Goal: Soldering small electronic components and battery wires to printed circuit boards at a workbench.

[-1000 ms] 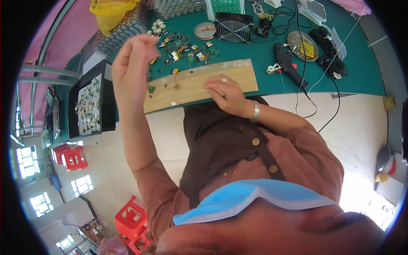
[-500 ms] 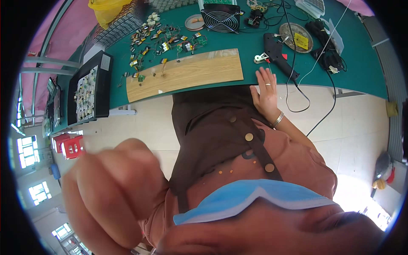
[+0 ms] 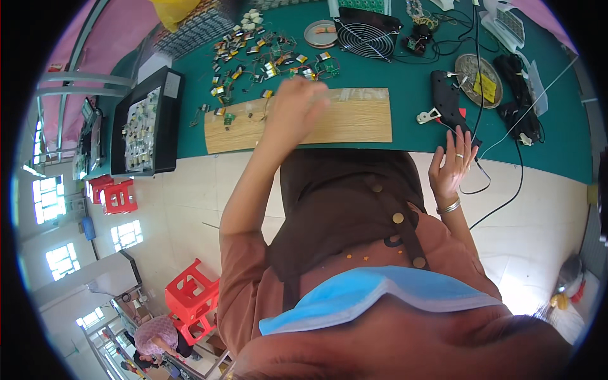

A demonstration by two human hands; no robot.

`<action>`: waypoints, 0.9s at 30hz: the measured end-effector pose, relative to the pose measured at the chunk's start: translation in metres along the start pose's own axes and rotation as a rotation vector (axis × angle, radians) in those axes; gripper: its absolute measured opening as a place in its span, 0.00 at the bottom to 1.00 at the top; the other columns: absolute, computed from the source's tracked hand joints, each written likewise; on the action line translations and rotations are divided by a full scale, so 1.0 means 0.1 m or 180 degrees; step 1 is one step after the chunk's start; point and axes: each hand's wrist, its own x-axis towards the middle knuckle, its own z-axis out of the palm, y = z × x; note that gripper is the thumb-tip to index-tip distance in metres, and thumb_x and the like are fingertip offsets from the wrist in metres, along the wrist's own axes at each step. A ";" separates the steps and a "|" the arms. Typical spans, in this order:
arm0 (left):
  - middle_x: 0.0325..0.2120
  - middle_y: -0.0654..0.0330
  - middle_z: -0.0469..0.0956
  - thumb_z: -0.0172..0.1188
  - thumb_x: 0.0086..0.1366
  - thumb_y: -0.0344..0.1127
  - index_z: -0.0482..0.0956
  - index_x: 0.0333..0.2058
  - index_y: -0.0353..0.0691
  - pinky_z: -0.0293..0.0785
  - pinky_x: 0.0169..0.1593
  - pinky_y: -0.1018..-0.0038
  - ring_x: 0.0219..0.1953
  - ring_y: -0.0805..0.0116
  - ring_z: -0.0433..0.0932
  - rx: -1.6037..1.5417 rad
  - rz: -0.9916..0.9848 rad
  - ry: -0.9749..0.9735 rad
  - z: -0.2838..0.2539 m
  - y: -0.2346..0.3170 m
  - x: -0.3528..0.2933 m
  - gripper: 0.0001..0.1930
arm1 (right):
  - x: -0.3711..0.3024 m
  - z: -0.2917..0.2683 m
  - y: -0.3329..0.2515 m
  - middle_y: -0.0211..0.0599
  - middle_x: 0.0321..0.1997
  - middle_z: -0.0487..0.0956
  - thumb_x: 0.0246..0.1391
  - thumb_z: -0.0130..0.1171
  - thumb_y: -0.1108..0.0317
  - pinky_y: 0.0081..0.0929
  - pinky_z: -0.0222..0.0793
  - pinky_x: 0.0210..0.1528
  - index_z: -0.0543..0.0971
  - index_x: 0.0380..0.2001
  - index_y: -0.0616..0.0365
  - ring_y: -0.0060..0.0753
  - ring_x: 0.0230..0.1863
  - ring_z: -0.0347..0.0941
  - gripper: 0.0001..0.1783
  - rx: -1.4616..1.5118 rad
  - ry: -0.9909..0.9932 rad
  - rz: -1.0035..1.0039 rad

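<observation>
My left hand (image 3: pixel 294 113) is over a wood-grain board (image 3: pixel 361 117) at the table's front edge. Motion smears its fingers, so I cannot tell whether they hold anything. My right hand (image 3: pixel 452 168) is at the table edge with its fingers stretched out and nothing in it. Its fingertips lie beside the grip of a black glue gun (image 3: pixel 448 101); whether they touch is unclear. A small green circuit board (image 3: pixel 229 119) and other small parts lie on the board's left end. Behind it spreads a pile of wired little batteries and circuit boards (image 3: pixel 269 66).
A black box (image 3: pixel 166 130) of small parts stands at the left. Along the back are a round dish (image 3: pixel 320 34), a black fan (image 3: pixel 365 39) and cables. At the right, a metal plate (image 3: pixel 465 66) holds a yellow piece, near bundled black cable (image 3: pixel 516 88). Red stools (image 3: pixel 190 294) stand behind.
My left hand has swung from close in front of the camera to over the board. My right hand stays by the glue gun, fingers still spread. The view has shifted slightly.
</observation>
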 end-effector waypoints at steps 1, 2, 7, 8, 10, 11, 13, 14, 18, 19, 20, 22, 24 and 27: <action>0.35 0.57 0.75 0.66 0.54 0.34 0.80 0.38 0.39 0.71 0.44 0.64 0.41 0.56 0.73 0.0473 -0.0049 0.0370 0.16 -0.16 0.15 0.12 | 0.01 0.02 0.03 0.48 0.64 0.68 0.53 0.52 0.72 0.53 0.37 0.71 0.73 0.54 0.65 0.52 0.69 0.55 0.23 -0.0100 -0.0037 0.0059; 0.35 0.57 0.74 0.67 0.54 0.35 0.80 0.37 0.40 0.71 0.43 0.63 0.41 0.55 0.73 0.0656 0.0008 0.0428 0.25 -0.25 0.30 0.12 | 0.05 -0.01 0.02 0.49 0.65 0.66 0.53 0.52 0.71 0.53 0.37 0.71 0.72 0.55 0.65 0.53 0.70 0.54 0.25 -0.0209 0.0035 0.0176; 0.31 0.58 0.75 0.68 0.51 0.35 0.82 0.29 0.41 0.70 0.41 0.61 0.38 0.54 0.73 0.1043 -0.0026 -0.0111 0.59 -0.50 0.71 0.08 | 0.22 0.03 0.04 0.51 0.70 0.58 0.52 0.50 0.71 0.50 0.40 0.70 0.61 0.64 0.65 0.53 0.71 0.52 0.34 -0.0422 -0.0155 0.0654; 0.31 0.58 0.76 0.68 0.51 0.35 0.82 0.28 0.41 0.71 0.41 0.61 0.38 0.54 0.73 0.0828 0.0015 0.0055 0.58 -0.56 0.70 0.07 | 0.27 0.02 0.05 0.51 0.69 0.60 0.51 0.51 0.71 0.49 0.42 0.70 0.59 0.65 0.64 0.52 0.71 0.52 0.36 -0.0417 -0.0180 0.0607; 0.30 0.57 0.78 0.66 0.53 0.34 0.81 0.27 0.40 0.71 0.38 0.64 0.35 0.55 0.75 0.0442 0.0179 0.0580 0.47 -0.65 0.74 0.06 | 0.36 -0.01 0.04 0.51 0.69 0.60 0.51 0.51 0.71 0.48 0.43 0.70 0.59 0.65 0.65 0.52 0.71 0.52 0.36 -0.0466 -0.0295 0.0621; 0.30 0.57 0.79 0.65 0.55 0.35 0.81 0.28 0.40 0.71 0.39 0.67 0.36 0.58 0.76 -0.0060 -0.0270 0.0590 0.40 -0.66 0.72 0.06 | 0.40 -0.04 0.02 0.51 0.68 0.61 0.50 0.52 0.71 0.48 0.44 0.70 0.60 0.65 0.65 0.51 0.70 0.52 0.36 -0.0501 -0.0382 0.0628; 0.31 0.60 0.81 0.61 0.62 0.36 0.79 0.33 0.38 0.69 0.41 0.74 0.39 0.71 0.78 -0.1212 -0.1469 0.0349 0.19 -0.62 0.69 0.07 | 0.42 -0.08 -0.02 0.51 0.67 0.63 0.51 0.52 0.72 0.48 0.44 0.69 0.62 0.63 0.66 0.51 0.70 0.55 0.34 -0.0522 -0.0386 0.0579; 0.31 0.60 0.81 0.61 0.62 0.36 0.79 0.33 0.38 0.69 0.41 0.74 0.39 0.71 0.78 -0.1220 -0.1476 0.0348 0.15 -0.60 0.68 0.07 | 0.40 -0.10 -0.02 0.50 0.67 0.63 0.52 0.52 0.74 0.48 0.45 0.69 0.63 0.62 0.66 0.51 0.69 0.56 0.32 -0.0573 -0.0347 0.0396; 0.33 0.64 0.79 0.55 0.67 0.33 0.75 0.39 0.34 0.70 0.40 0.77 0.34 0.74 0.78 -0.2643 -0.1464 0.0464 0.10 -0.48 0.65 0.08 | 0.41 0.00 0.02 0.58 0.67 0.61 0.52 0.48 0.82 0.49 0.52 0.67 0.64 0.60 0.73 0.61 0.68 0.56 0.29 0.0393 -0.0088 -0.0008; 0.33 0.63 0.79 0.55 0.67 0.33 0.75 0.39 0.34 0.70 0.40 0.78 0.35 0.75 0.78 -0.2767 -0.1498 0.0666 0.11 -0.42 0.62 0.07 | 0.44 0.03 0.01 0.62 0.66 0.60 0.52 0.45 0.83 0.49 0.52 0.67 0.60 0.61 0.75 0.64 0.67 0.55 0.30 0.0507 -0.0153 -0.0066; 0.34 0.63 0.79 0.55 0.67 0.32 0.75 0.38 0.34 0.70 0.40 0.80 0.36 0.75 0.78 -0.2893 -0.1527 0.0863 0.13 -0.36 0.60 0.07 | 0.46 0.05 0.00 0.61 0.66 0.61 0.51 0.45 0.83 0.49 0.53 0.67 0.59 0.62 0.75 0.64 0.68 0.55 0.32 0.0426 -0.0189 -0.0004; 0.33 0.62 0.78 0.56 0.67 0.31 0.75 0.40 0.34 0.71 0.41 0.80 0.37 0.75 0.77 -0.2879 -0.1447 0.0841 0.16 -0.30 0.58 0.07 | 0.48 0.06 0.00 0.59 0.65 0.62 0.47 0.47 0.82 0.50 0.52 0.68 0.58 0.63 0.72 0.61 0.68 0.55 0.36 0.0220 -0.0178 0.0158; 0.33 0.62 0.78 0.56 0.66 0.31 0.76 0.39 0.35 0.72 0.40 0.79 0.36 0.75 0.77 -0.2777 -0.1073 0.0430 0.17 -0.15 0.56 0.06 | 0.50 0.01 0.03 0.58 0.65 0.63 0.45 0.48 0.81 0.50 0.50 0.68 0.58 0.63 0.71 0.60 0.67 0.56 0.37 -0.0054 -0.0314 0.0284; 0.34 0.58 0.76 0.61 0.58 0.28 0.79 0.34 0.37 0.72 0.40 0.71 0.35 0.64 0.76 -0.0651 0.0456 0.0226 0.20 0.00 0.60 0.05 | 0.51 0.01 0.12 0.52 0.64 0.65 0.41 0.50 0.76 0.52 0.47 0.69 0.60 0.64 0.65 0.55 0.65 0.59 0.40 -0.0308 -0.0505 0.0398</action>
